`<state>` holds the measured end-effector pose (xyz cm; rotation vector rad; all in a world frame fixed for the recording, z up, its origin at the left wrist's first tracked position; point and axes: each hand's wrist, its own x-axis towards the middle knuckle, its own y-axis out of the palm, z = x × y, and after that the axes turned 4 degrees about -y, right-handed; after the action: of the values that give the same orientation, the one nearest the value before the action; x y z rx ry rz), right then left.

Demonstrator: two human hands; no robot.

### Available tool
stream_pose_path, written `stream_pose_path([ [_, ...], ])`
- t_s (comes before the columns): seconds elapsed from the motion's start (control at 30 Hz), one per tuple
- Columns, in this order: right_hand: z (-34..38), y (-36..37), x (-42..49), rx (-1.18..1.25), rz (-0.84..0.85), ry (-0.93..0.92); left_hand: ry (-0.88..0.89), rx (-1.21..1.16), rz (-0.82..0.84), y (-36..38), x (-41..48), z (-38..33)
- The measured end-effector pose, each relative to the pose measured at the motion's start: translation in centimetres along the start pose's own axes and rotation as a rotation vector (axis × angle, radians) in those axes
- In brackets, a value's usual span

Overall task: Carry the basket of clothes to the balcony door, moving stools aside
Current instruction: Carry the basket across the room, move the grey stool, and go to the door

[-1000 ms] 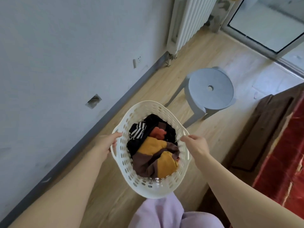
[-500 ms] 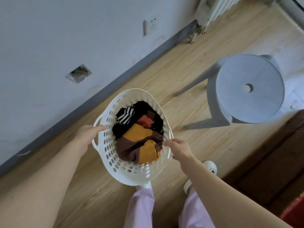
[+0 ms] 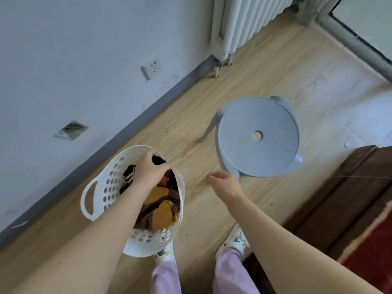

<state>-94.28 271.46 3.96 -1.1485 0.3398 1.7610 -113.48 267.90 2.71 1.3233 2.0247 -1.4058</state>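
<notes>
Basket point(image 3: 101, 196) in lower left of frame, white perforated plastic, oval, tilted with its opening facing right, hanging just over the wood floor point(image 3: 265, 66) next to the grey skirting. Likely light and fairly stiff, though the thin holed wall probably flexes a bit under load. Clothes point(image 3: 161, 211) inside are soft, loose, dark brown, mustard, black, a striped piece; with this tilt they could slide out. Best holds: the cut-out handle loop point(image 3: 89, 200) on the left side or the rolled rim; two-handed carry by opposite handles would be steadier than the current single hold.

Left hand point(image 3: 148, 168) is curled down over the far rim, fingers closed around the rim edge, taking the basket's weight alone by the look of it; forearm crosses over the clothes. Right hand point(image 3: 224, 183) is free of the basket, lower centre of frame, fingers loosely bent and apart, holding nothing, just beside the near edge of the stool point(image 3: 257, 136); whether it touches the seat edge, cannot tell.

Stool is round, pale grey-blue plastic, hole in seat centre, splayed legs, centre right of frame, standing in the path toward the door frame point(image 3: 358, 43) at upper right. Judgement: stool-clearing step, right hand about to grab the seat rim. Stool should be light, slides easily on floor.

Radiator point(image 3: 244, 24) top centre, wall socket point(image 3: 151, 67) upper left centre, dark wooden furniture point(image 3: 350, 198) at right.
</notes>
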Motion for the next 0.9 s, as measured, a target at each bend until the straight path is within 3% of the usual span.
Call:
stream_pose_path([
  [0.23,2.4,-14.2,0.0,-0.024,-0.188,-0.07,0.168,-0.054,0.087,8.0,-5.0,-12.0],
  [0.37,2.2,-19.3,1.2,-0.04,-0.262,-0.021,0.157,-0.104,0.097,10.1,-5.0,-14.7],
  [0.7,3.0,-22.8,7.3,-0.092,-0.331,0.053,-0.151,-0.198,0.155,12.6,1.6,-15.7],
  [0.9,3.3,-22.9,12.4,-0.105,-0.276,0.146,-0.288,-0.218,0.24,14.2,5.4,-14.7],
])
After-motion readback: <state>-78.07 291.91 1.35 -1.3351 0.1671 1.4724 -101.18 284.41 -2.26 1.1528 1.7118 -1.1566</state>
